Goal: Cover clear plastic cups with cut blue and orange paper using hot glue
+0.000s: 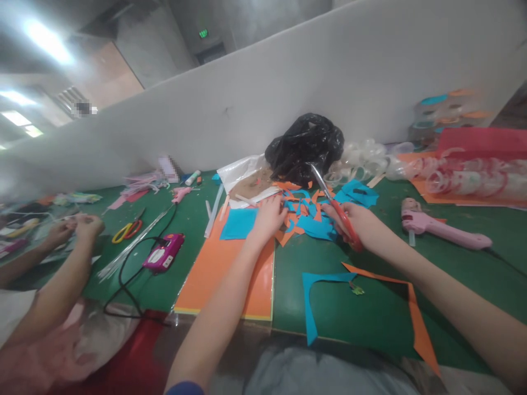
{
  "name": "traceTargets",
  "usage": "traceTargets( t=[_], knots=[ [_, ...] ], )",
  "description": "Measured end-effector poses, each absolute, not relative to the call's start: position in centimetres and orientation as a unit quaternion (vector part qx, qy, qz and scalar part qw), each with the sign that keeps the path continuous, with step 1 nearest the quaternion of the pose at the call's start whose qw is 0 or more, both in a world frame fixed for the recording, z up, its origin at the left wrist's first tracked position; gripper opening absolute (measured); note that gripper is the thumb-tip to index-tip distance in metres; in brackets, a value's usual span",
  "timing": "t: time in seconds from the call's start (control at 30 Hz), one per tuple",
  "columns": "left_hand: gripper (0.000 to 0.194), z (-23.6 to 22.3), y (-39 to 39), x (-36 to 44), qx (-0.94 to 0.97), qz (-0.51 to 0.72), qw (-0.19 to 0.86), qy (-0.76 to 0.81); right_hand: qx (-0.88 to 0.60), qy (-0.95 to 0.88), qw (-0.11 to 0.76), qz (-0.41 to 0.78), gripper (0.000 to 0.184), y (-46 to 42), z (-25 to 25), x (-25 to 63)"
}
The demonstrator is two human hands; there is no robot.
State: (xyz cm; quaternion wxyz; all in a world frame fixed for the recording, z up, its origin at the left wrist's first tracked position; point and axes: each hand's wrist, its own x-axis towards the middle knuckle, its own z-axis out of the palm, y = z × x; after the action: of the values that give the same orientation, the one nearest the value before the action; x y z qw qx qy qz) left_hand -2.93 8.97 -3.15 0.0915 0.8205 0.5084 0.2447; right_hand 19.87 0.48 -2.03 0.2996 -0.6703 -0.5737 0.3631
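Right hand [349, 224] clamped on red-handled scissors [345, 224], blades pointing up, tips near a black plastic bag [304, 147]. Left hand [268, 218] apart from it but close, fingers on a pile of blue and orange paper scraps [307, 216]; can't tell if it's pinching any. Pile lies on the green table [370, 312], just right of a blue sheet [241, 224] on an orange board [247, 280]. Pink hot glue gun [444, 226] off to the right. Co-worker's hands [74, 230] far left, well apart.
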Motion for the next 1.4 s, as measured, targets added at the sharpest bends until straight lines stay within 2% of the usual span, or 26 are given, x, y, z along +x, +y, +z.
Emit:
traceTargets(
  t=[0.13, 0.3, 0.47, 0.67, 0.77, 1.0, 1.13, 1.3, 1.4],
  knots=[
    [0.017, -3.0, 9.1, -2.8, 0.812, 0.262, 0.078, 0.516, -0.737, -0.590, 0.222, 0.242, 0.051, -0.1, -0.4, 19.9],
    [0.023, -2.5, 8.7, -2.7, 0.800, 0.302, 0.048, 0.516, -0.769, -0.621, 0.111, 0.106, 0.052, -0.6, 0.4, 19.7],
    [0.023, -2.2, 8.3, -2.5, 0.781, 0.367, 0.048, 0.502, -0.772, -0.627, 0.065, 0.077, 0.056, -0.4, 0.0, 19.8],
    [0.026, -2.3, 8.0, -2.1, 0.783, 0.386, 0.072, 0.483, -0.766, -0.634, 0.042, 0.093, 0.056, -0.5, -0.5, 19.7],
    [0.027, -2.4, 7.8, -1.7, 0.798, 0.383, 0.082, 0.459, -0.736, -0.669, 0.054, 0.085, 0.051, -0.5, -1.2, 20.0],
    [0.029, -2.5, 7.3, -1.1, 0.832, 0.361, 0.103, 0.407, -0.667, -0.740, 0.081, -0.024, 0.036, -0.3, -3.0, 20.7],
    [0.030, -2.6, 7.4, -0.9, 0.847, 0.342, 0.110, 0.393, -0.618, -0.765, 0.167, -0.072, 0.039, 0.2, -3.4, 20.6],
    [0.031, -2.7, 7.0, -0.2, 0.864, 0.324, 0.150, 0.356, -0.604, -0.731, 0.315, 0.043, 0.038, 1.1, -4.1, 19.8],
    [0.031, -2.7, 6.4, 0.3, 0.877, 0.320, 0.159, 0.322, -0.589, -0.715, 0.349, 0.144, 0.030, 1.1, -3.7, 19.5]
  ],
)
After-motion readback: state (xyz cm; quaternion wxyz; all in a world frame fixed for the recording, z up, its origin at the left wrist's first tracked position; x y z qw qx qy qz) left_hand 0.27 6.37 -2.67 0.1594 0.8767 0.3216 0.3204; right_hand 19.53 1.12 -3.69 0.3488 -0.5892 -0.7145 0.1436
